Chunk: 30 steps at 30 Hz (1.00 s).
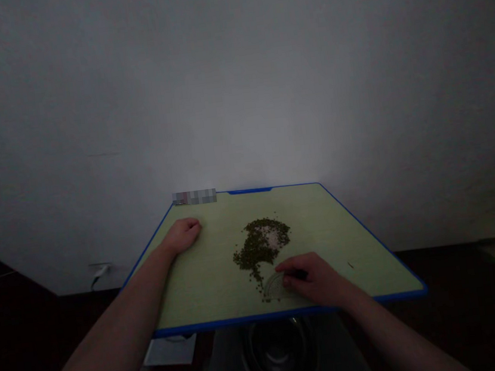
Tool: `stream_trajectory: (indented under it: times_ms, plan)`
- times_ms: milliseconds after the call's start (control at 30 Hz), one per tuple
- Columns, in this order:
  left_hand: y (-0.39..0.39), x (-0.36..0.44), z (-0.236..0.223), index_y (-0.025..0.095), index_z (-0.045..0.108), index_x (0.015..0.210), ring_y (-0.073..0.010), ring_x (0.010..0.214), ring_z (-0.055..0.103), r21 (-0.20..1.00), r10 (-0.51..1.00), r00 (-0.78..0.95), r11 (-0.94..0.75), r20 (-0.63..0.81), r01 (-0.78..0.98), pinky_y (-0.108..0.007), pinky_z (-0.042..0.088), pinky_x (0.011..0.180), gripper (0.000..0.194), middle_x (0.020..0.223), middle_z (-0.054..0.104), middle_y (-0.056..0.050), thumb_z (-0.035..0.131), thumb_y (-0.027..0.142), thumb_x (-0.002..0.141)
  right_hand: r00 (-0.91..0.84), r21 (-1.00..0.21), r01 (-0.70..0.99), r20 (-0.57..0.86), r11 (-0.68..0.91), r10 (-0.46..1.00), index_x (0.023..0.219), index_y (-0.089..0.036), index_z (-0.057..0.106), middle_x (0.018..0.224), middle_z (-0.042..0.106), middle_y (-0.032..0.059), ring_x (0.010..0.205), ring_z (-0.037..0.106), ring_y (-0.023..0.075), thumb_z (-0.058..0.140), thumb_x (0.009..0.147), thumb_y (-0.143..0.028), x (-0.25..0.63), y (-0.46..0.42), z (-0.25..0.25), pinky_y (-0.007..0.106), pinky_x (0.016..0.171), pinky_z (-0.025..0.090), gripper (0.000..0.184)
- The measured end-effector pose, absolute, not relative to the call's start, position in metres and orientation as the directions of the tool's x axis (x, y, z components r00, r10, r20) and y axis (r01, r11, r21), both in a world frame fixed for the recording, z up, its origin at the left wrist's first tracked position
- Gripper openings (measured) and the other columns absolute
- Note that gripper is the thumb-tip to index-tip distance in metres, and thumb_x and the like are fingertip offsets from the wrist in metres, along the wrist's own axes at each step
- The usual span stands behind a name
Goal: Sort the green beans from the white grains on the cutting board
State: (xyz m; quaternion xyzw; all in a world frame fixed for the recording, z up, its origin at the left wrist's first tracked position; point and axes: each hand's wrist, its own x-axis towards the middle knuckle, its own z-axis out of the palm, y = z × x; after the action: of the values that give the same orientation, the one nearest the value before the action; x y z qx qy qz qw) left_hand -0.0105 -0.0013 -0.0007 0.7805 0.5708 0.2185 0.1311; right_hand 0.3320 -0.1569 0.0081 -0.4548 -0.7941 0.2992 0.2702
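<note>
I read: right grip (311, 280) clenched on clear curved plastic piece (274, 286) | left grip (184, 235) released on blue-edged green cutting board (206, 293) | small round mung beans (255, 250) around white powder (272, 238)

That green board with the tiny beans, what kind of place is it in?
Probably a home kitchen: a green cutting board holds small beans, a round metal bowl sits below it, and a white cord plugs into the wall.

No legible text, label, brand or number; only a grey pixelated rectangular patch (194, 197), unreadable, at the far corner of the pale green, blue-rimmed board (197, 288)
</note>
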Motion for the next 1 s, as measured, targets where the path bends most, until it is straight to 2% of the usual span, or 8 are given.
stream_trajectory:
  times_ms: [767,1000]
  plan:
    - [-0.0014,-0.0116,-0.0005,0.018,0.043,0.051,-0.0122,0.051,0.04,0.448,0.945,0.265,-0.325,0.193,0.833,-0.024,0.026,0.049,0.026,0.048,0.037,0.003,0.035,0.032,0.071,-0.46,-0.747,0.523,0.157,0.41,0.874,0.087,-0.016,0.068,0.064,0.062,0.0008,0.057,0.055,0.0105,0.055,0.066,-0.014,0.3363,-0.16,0.0025,0.02,0.053,0.041,0.025]
    - [-0.0027,-0.0103,0.0003,0.018,0.042,0.051,-0.0115,0.05,0.038,0.464,0.958,0.238,-0.286,0.159,0.838,-0.024,0.025,0.048,0.025,0.047,0.036,0.003,0.036,0.031,0.071,-0.468,-0.773,0.493,0.152,0.4,0.871,0.085,-0.016,0.067,0.057,0.057,-0.0017,0.051,0.049,0.0086,0.054,0.065,-0.013,0.3375,-0.1596,0.0009,0.018,0.048,0.038,0.024]
